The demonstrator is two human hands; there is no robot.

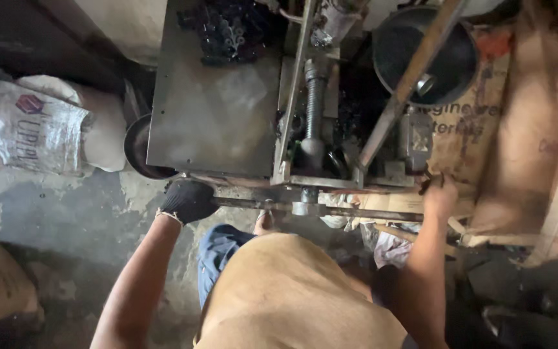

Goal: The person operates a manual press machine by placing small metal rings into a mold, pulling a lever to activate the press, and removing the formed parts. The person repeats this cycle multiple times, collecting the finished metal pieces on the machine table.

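Across mid-frame runs a long steel bar (pixel 356 212), likely heavy, rigid and greasy. The gloved left hand (pixel 187 200) wraps its left end; the bare right hand (pixel 439 195) seems closed near its right end.

Two hands are on the machine: the left hand (pixel 187 200) in one black glove, the right hand (pixel 439 194) bare. One horizontal bar (pixel 330 211) runs between them. One threaded screw (pixel 314 103) stands in the middle, far of the bar. One flat metal plate (pixel 214 110) lies to the left. Two dark round pans show: one pan (pixel 138 150) at the plate's left edge, one larger pan (pixel 421 55) far right. One printed sack (pixel 24 126) sits far left.
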